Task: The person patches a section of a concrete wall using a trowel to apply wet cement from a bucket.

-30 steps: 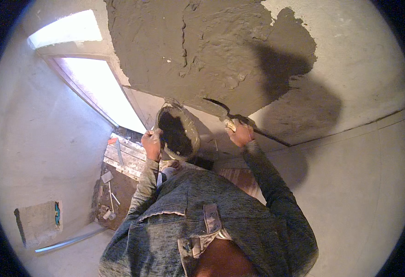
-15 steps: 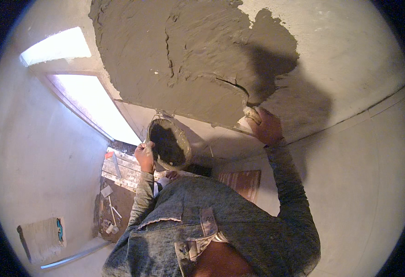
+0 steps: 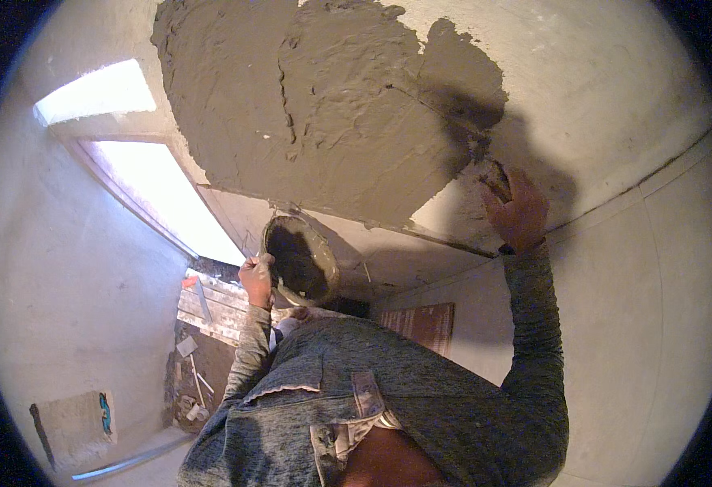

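I see my right hand closed round the trowel handle, and it has climbed: a second ago it sat low, near the seam under the plaster patch, and now the blade is pressed against the patch's right edge, where wet grey meets bare ceiling. I read that as a load carried up and being spread outward, so the patch is growing on that side

My left hand is wrapped on the rim of the pan, fingers curled over the lip, just as in the earlier frames. The pan hangs below the patch, tilted with its dark inside facing me; how much mortar is left in it I cannot tell. It has hardly shifted, so I judge it is just being kept ready while the trowel works

Out from the patch: bare ceiling runs on to its right, with my arm's shadow across it. To its left is a bright window. Well below the patch, past the grey sweater, lie bricks and rubble on the floor
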`<state>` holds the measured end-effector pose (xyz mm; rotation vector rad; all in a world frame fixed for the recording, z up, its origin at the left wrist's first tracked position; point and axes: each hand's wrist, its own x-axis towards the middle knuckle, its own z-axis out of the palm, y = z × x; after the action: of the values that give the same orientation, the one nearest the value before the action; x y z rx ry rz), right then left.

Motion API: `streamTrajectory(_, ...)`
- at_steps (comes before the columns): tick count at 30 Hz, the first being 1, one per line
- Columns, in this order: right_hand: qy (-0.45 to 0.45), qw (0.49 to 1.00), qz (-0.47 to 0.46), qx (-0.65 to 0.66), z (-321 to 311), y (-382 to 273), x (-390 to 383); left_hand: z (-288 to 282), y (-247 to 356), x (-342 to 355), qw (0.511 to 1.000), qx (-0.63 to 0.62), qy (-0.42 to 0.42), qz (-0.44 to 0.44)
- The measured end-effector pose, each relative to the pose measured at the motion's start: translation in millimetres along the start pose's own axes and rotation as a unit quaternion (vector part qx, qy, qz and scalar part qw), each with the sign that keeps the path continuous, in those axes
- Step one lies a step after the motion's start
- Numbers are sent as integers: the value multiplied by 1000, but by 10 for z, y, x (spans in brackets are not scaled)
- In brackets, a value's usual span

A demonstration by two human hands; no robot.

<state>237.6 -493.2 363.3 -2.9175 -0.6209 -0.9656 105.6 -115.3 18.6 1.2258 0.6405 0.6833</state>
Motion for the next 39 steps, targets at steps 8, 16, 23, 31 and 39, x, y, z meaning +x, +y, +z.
streamTrajectory(8, 28, 991, -87, 98, -287, -333, 247, 104, 68, -20, 1000, 9, 16, -6)
streamTrajectory(16, -13, 994, -79, 76, -222, -140, 547, 130, -17, 61, 999, 34, 22, 15)
streamTrajectory(23, 2, 986, -31, 164, -813, -33, 648, 113, -37, 121, 999, 32, -10, 29)
streamTrajectory(31, -86, 974, -49, 206, -416, 471, 469, 182, -164, 170, 998, 42, -38, 23)
streamTrajectory(39, -75, 971, -3, 229, -702, 728, 720, 307, -216, 88, 999, 10, -45, -6)
